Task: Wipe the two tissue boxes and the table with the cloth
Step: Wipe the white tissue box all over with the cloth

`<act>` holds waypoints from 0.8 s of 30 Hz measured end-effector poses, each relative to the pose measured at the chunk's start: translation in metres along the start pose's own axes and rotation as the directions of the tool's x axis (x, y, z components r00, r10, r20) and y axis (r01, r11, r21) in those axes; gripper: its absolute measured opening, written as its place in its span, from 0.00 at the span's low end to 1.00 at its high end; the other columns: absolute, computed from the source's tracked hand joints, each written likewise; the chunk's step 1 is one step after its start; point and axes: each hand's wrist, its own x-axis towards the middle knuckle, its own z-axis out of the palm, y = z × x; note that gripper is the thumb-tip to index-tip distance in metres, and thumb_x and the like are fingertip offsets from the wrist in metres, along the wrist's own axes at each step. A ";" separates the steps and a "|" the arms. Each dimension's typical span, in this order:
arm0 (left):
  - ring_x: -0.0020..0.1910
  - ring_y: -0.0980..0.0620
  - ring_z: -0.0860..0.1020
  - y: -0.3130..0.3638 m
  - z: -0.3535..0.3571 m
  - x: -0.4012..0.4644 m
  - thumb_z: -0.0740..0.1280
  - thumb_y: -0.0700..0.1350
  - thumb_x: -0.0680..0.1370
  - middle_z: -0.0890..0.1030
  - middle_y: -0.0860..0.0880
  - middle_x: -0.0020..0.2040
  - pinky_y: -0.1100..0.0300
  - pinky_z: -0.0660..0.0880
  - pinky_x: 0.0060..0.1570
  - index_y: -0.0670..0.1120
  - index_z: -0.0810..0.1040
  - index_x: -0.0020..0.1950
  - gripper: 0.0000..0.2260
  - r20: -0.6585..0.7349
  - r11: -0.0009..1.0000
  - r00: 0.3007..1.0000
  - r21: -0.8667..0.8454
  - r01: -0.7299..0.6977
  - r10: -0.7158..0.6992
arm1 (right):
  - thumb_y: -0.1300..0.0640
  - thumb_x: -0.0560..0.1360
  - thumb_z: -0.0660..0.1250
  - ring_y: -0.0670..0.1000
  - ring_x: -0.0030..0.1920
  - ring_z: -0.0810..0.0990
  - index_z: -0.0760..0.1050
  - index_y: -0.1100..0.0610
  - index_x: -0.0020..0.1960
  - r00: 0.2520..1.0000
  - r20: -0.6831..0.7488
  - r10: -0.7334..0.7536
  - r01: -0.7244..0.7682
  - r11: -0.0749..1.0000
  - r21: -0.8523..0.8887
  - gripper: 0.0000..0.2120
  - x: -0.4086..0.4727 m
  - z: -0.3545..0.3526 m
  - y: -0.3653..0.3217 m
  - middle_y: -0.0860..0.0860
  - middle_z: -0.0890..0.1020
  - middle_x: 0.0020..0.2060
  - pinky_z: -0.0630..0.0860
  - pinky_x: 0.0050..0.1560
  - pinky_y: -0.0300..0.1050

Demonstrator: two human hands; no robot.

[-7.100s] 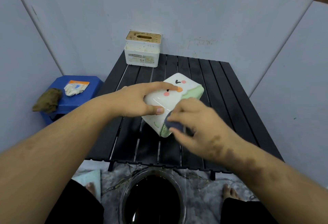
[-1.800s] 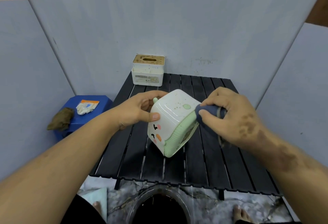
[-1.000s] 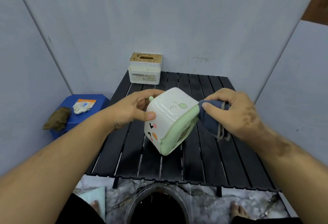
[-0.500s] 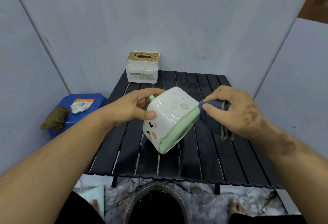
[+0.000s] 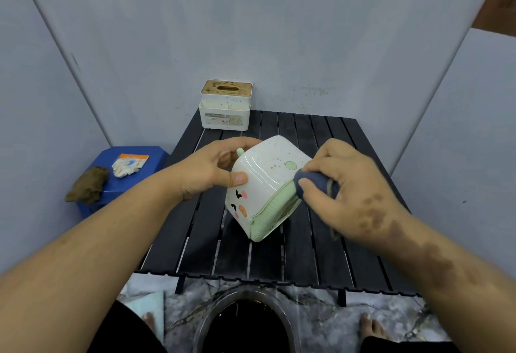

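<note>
Right hand's grip stays clamped on the navy cloth — now slid onto the tilted cartoon-face tissue box, left hand clasping it above the bench; the wooden-lidded tissue box waits at the back.

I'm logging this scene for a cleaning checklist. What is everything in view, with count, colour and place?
face tissue box: 1, white and green, tilted on the table, held.
lidded tissue box: 1, white with speckled tan lid, far left corner of the table.
cloth: 1, dark blue, pressed on the face tissue box.
table: 1, black slatted.
stool: 1, blue, left of the table.
rag: 1, brown, on the stool.
packet: 1, white and orange, on the stool.
basin: 1, dark inside, on the floor.
left hand: holds the face tissue box.
right hand: grips the cloth.
</note>
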 end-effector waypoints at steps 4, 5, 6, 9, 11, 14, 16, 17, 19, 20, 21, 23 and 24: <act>0.65 0.41 0.80 0.002 0.001 0.000 0.74 0.47 0.70 0.81 0.43 0.66 0.49 0.80 0.59 0.45 0.72 0.74 0.33 0.002 1.000 1.000 0.004 0.004 -0.004 | 0.57 0.76 0.64 0.51 0.40 0.74 0.78 0.59 0.43 0.982 0.119 -0.146 0.163 0.975 -0.152 0.07 -0.017 0.022 -0.033 0.51 0.73 0.42 0.74 0.41 0.44; 0.65 0.41 0.80 0.003 0.002 0.001 0.74 0.47 0.70 0.81 0.43 0.66 0.48 0.80 0.59 0.45 0.72 0.74 0.32 0.005 1.000 1.000 0.007 0.005 -0.005 | 0.57 0.76 0.63 0.53 0.40 0.73 0.76 0.58 0.43 0.971 0.181 -0.157 0.188 0.968 -0.169 0.06 -0.020 0.027 -0.040 0.52 0.73 0.42 0.74 0.42 0.48; 0.65 0.42 0.80 0.004 0.002 0.001 0.74 0.46 0.70 0.81 0.43 0.66 0.48 0.80 0.60 0.45 0.72 0.74 0.32 0.013 1.000 1.000 0.007 0.008 -0.008 | 0.57 0.76 0.64 0.53 0.40 0.74 0.76 0.58 0.44 0.961 0.220 -0.168 0.205 0.965 -0.161 0.05 -0.021 0.029 -0.045 0.53 0.74 0.42 0.74 0.42 0.49; 0.63 0.45 0.81 0.008 0.003 0.002 0.74 0.46 0.71 0.82 0.44 0.65 0.51 0.79 0.58 0.46 0.73 0.73 0.31 0.040 1.000 0.999 0.013 0.009 -0.009 | 0.58 0.72 0.70 0.48 0.40 0.76 0.81 0.56 0.45 0.985 0.028 -0.172 0.173 0.984 -0.040 0.03 -0.014 0.015 -0.036 0.49 0.78 0.42 0.74 0.43 0.39; 0.63 0.45 0.81 0.009 0.003 0.001 0.74 0.46 0.71 0.81 0.44 0.64 0.52 0.79 0.58 0.46 0.73 0.73 0.31 0.049 1.000 0.999 0.017 0.004 -0.005 | 0.58 0.71 0.73 0.43 0.43 0.79 0.83 0.53 0.45 0.987 -0.158 0.012 0.001 0.997 0.082 0.04 0.000 -0.002 -0.018 0.46 0.82 0.42 0.73 0.45 0.30; 0.65 0.42 0.80 0.007 0.001 0.000 0.75 0.47 0.70 0.80 0.42 0.66 0.47 0.79 0.60 0.46 0.73 0.74 0.32 0.041 1.000 0.999 0.018 0.004 -0.005 | 0.56 0.70 0.75 0.41 0.45 0.82 0.83 0.48 0.45 0.913 -0.147 0.382 -0.316 0.886 0.340 0.06 0.013 -0.009 0.019 0.43 0.85 0.41 0.75 0.42 0.28; 0.66 0.40 0.79 0.005 -0.001 -0.001 0.75 0.47 0.70 0.80 0.41 0.67 0.44 0.78 0.63 0.46 0.72 0.74 0.33 0.042 1.000 0.999 0.020 0.001 -0.002 | 0.55 0.71 0.75 0.44 0.46 0.84 0.84 0.47 0.46 0.874 -0.103 0.475 -0.385 0.806 0.448 0.05 0.017 -0.004 0.030 0.44 0.85 0.42 0.80 0.44 0.37; 0.67 0.40 0.78 0.005 -0.001 -0.002 0.75 0.47 0.70 0.79 0.41 0.67 0.44 0.78 0.63 0.46 0.72 0.74 0.33 0.048 1.000 0.999 0.020 -0.002 0.001 | 0.55 0.72 0.74 0.43 0.47 0.83 0.83 0.47 0.46 0.870 -0.100 0.483 -0.397 0.805 0.441 0.05 0.017 -0.001 0.029 0.44 0.85 0.43 0.80 0.46 0.38; 0.66 0.40 0.79 0.004 0.000 -0.002 0.75 0.46 0.70 0.79 0.42 0.67 0.46 0.79 0.61 0.46 0.72 0.74 0.32 0.051 1.000 0.999 0.011 -0.003 0.002 | 0.57 0.73 0.72 0.39 0.48 0.80 0.83 0.46 0.48 0.910 -0.128 0.395 -0.349 0.894 0.282 0.07 0.015 0.001 0.017 0.42 0.83 0.46 0.77 0.49 0.31; 0.66 0.41 0.79 0.004 0.001 -0.002 0.75 0.46 0.70 0.80 0.42 0.67 0.48 0.79 0.60 0.46 0.72 0.74 0.32 0.046 1.000 0.999 0.009 -0.003 0.003 | 0.58 0.73 0.71 0.39 0.49 0.79 0.83 0.47 0.49 0.947 -0.122 0.297 -0.271 0.944 0.191 0.08 0.014 0.002 0.006 0.42 0.82 0.47 0.74 0.49 0.27; 0.65 0.42 0.79 0.004 0.002 -0.001 0.74 0.46 0.71 0.80 0.42 0.66 0.49 0.79 0.60 0.46 0.72 0.74 0.32 0.045 1.000 0.999 0.010 -0.005 0.005 | 0.59 0.72 0.70 0.40 0.50 0.78 0.82 0.48 0.50 0.980 -0.089 0.180 -0.168 0.977 0.127 0.10 0.011 0.003 -0.005 0.42 0.81 0.48 0.72 0.49 0.26; 0.64 0.43 0.80 0.005 0.004 -0.001 0.74 0.45 0.71 0.80 0.41 0.65 0.51 0.79 0.58 0.45 0.71 0.74 0.32 0.055 1.000 0.998 0.014 -0.012 0.011 | 0.60 0.70 0.70 0.41 0.51 0.78 0.82 0.49 0.52 1.000 0.013 0.010 -0.011 0.997 0.080 0.13 0.007 0.006 -0.025 0.43 0.80 0.48 0.72 0.52 0.29; 0.63 0.43 0.80 0.005 0.004 -0.001 0.74 0.45 0.71 0.80 0.41 0.65 0.51 0.79 0.58 0.45 0.71 0.75 0.32 0.063 1.000 0.998 0.019 -0.015 0.013 | 0.60 0.69 0.71 0.41 0.51 0.79 0.82 0.49 0.53 0.999 0.044 -0.012 0.008 0.997 0.081 0.14 0.008 0.005 -0.030 0.42 0.81 0.49 0.72 0.53 0.29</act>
